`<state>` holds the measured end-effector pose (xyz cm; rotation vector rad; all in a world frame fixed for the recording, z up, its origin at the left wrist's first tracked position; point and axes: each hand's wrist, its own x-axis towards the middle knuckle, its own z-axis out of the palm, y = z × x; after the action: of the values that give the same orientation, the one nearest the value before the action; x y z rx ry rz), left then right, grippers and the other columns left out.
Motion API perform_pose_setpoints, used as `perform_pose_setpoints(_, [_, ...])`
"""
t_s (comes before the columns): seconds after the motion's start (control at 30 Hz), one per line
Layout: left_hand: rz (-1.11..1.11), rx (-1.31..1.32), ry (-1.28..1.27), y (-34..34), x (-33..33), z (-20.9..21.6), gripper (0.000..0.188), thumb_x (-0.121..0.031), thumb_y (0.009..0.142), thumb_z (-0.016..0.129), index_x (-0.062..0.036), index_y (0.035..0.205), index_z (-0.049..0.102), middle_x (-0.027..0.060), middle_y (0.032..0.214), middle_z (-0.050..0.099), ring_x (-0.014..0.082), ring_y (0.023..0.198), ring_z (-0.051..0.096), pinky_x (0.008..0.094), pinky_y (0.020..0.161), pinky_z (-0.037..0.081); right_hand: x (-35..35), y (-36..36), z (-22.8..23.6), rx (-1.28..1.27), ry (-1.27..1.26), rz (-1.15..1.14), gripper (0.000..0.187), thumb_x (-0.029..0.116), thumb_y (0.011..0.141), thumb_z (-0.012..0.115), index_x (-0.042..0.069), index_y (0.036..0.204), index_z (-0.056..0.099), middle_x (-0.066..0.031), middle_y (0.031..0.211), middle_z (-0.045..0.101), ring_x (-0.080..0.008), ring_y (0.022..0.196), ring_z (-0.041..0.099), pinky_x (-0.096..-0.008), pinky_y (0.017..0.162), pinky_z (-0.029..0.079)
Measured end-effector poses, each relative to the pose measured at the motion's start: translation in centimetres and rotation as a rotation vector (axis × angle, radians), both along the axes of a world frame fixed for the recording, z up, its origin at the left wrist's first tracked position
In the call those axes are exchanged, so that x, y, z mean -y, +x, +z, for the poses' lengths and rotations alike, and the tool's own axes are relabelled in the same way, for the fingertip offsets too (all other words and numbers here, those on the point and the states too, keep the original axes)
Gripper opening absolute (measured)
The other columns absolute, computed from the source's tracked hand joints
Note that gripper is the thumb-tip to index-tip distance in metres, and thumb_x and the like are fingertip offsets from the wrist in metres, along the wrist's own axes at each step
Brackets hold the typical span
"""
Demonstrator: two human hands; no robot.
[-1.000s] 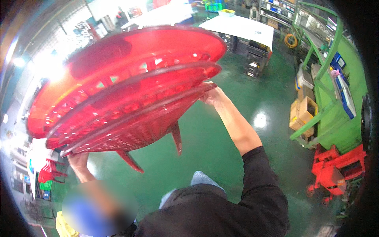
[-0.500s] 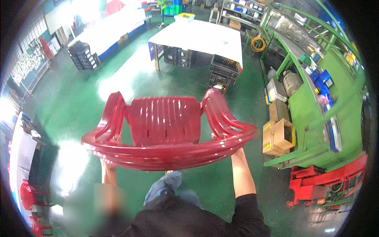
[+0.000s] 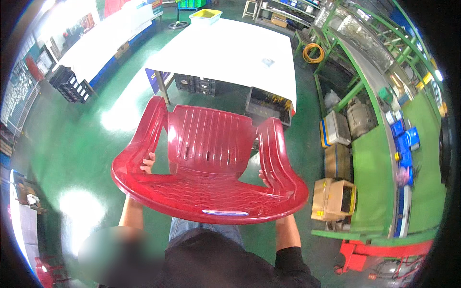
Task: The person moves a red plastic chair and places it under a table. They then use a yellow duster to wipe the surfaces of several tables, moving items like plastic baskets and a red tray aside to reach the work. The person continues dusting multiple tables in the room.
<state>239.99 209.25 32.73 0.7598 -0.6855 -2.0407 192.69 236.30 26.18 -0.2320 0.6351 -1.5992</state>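
A dark red plastic armchair [image 3: 211, 139] is held up in front of my body, off the floor, its curved, wave-textured backrest [image 3: 206, 189] turned nearest me. Beyond that rim lies the slatted seat, with an armrest on either side. My left hand [image 3: 149, 163] is closed on the chair's left side, its fingers curling through the gap by the armrest. On the opposite side my right hand [image 3: 264, 178] grips in the same way, mostly hidden behind the plastic. A small pale strip [image 3: 224, 212] lies on the backrest near its rim.
A white-topped table [image 3: 230, 53] stands ahead, black crates [image 3: 194, 85] beneath it and a yellow-rimmed tub [image 3: 205, 17] on its far edge. To the right are a green metal bench [image 3: 372, 192] and cardboard boxes [image 3: 333, 199]. Another red chair [image 3: 45, 271] is at lower left.
The chair has tilted, so its textured backrest face now shows. The white table and right-hand bench appear nearer. Both hands keep their hold.
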Motion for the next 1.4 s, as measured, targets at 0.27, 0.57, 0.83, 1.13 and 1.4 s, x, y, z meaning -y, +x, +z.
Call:
perform_pose_setpoints(0.27, [-0.057,0.087,0.188,-7.9,28.1,-6.3,0.042,-0.033,0.089,0.051,-0.0072,0.122,0.047,0.0115,0.112,0.056,0.0239,0.097,0.055,0.0412,0.083,0.048,25.0,-5.7,-5.7,0.354,-0.028,0.049,0.06,0.039,0.093,0.037,-0.002,0.136,0.028,-0.0312,0.134,0.033,-0.0482,0.125,0.031,-0.0535,0.101,0.036])
perform_pose_setpoints(0.57, [-0.142,0.209,0.412,-11.5,49.0,-14.9,0.043,-0.036,0.089,0.051,-0.0077,0.122,0.047,0.0118,0.111,0.057,0.0246,0.096,0.056,0.0421,0.082,0.048,47.3,-6.9,-13.8,0.336,0.084,-0.225,0.051,0.03,0.094,0.043,-0.006,0.129,0.037,-0.0293,0.126,0.043,-0.0459,0.118,0.041,-0.0505,0.093,0.046])
perform_pose_setpoints(0.83, [-0.17,0.282,0.569,-11.3,53.3,-20.7,0.044,-0.038,0.089,0.051,-0.0082,0.121,0.048,0.0122,0.111,0.057,0.0252,0.095,0.056,0.0429,0.081,0.048,54.7,-8.2,-19.8,0.0,0.283,-0.157,0.049,0.032,0.094,0.046,0.003,0.132,0.039,-0.0195,0.13,0.044,-0.0361,0.119,0.043,-0.0458,0.092,0.047])
perform_pose_setpoints(1.13, [-0.215,0.353,0.619,-11.3,55.2,-20.3,0.046,-0.041,0.088,0.051,-0.0087,0.121,0.048,0.0125,0.11,0.058,0.0258,0.094,0.057,0.0439,0.08,0.048,51.4,-5.6,-23.5,-0.099,0.817,-0.311,0.05,0.042,0.095,0.038,0.006,0.13,0.043,-0.014,0.129,0.047,-0.0286,0.117,0.047,-0.0455,0.091,0.046])
perform_pose_setpoints(1.4, [-0.192,0.603,0.525,-8.7,53.4,-16.2,0.053,-0.05,0.085,0.053,-0.0073,0.115,0.056,0.0107,0.113,0.06,0.0227,0.098,0.058,0.0407,0.081,0.049,46.1,2.4,-11.3,0.111,0.737,-0.273,0.06,0.048,0.085,0.056,0.011,0.129,0.041,-0.0076,0.12,0.054,-0.0224,0.106,0.053,-0.0384,0.089,0.045])
